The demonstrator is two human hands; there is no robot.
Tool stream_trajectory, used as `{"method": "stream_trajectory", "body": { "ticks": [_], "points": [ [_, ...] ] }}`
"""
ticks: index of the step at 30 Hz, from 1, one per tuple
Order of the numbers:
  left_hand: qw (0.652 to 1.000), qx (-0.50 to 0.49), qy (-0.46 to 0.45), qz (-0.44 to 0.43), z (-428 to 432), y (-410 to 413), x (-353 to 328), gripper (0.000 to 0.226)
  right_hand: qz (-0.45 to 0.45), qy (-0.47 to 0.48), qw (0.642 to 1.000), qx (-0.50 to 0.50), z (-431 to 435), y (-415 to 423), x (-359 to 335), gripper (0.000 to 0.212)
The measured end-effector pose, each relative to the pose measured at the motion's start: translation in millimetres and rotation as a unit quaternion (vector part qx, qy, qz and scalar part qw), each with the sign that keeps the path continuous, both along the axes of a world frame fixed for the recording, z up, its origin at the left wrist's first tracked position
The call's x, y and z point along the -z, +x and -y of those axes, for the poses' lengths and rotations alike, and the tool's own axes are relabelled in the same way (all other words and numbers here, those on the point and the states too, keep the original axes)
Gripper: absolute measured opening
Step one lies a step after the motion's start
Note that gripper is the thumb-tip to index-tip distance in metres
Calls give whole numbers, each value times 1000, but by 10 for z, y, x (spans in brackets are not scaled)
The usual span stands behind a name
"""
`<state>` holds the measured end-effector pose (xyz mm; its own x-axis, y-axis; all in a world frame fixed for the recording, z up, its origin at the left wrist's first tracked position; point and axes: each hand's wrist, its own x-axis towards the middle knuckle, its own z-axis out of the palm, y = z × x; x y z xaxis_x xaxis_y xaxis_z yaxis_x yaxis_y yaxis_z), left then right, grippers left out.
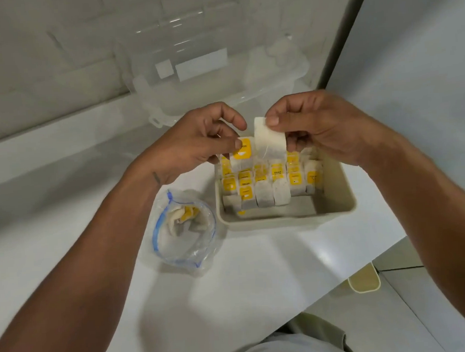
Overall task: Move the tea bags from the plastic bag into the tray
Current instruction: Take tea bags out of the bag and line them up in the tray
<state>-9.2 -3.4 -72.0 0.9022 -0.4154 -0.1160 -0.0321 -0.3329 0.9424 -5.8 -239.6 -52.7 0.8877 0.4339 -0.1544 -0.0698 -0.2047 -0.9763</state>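
Observation:
A beige tray (335, 205) sits on the white counter, holding several rows of upright tea bags (264, 185) with yellow tags. Above its far side my left hand (197, 142) pinches a tea bag with a yellow tag (241, 155). My right hand (320, 128) pinches a plain white tea bag (270, 140) beside it. A thin string seems to run between the two bags. Left of the tray lies the open plastic bag with a blue zip edge (183, 232), with a few tea bags inside.
A clear plastic storage box (209, 69) stands against the wall behind the tray. The counter's edge (365, 263) runs diagonally at the lower right, with a beige object (363, 279) on the floor beyond it. Bare white counter lies in front of the tray.

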Motion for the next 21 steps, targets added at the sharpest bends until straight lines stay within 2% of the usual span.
{"method": "stream_trajectory", "body": {
  "ticks": [4, 10, 14, 17, 21],
  "points": [
    [1000, 2, 7, -7, 271, 82, 70, 20, -14, -30, 999, 16, 244, 17, 76, 5],
    [997, 28, 65, -15, 628, 142, 415, 13, -49, -181, 982, 3, 581, 19, 387, 5],
    [990, 50, 130, 7, 885, 172, 683, 11, -4, -286, 958, 30, 743, 1, 538, 4],
    [988, 64, 140, 5, 1033, 197, 777, 9, 9, -284, 958, 48, 851, -11, 565, 2],
    [990, 83, 104, -38, 1170, 239, 771, 9, 16, -292, 955, 51, 938, -26, 590, 4]
  ]
}}
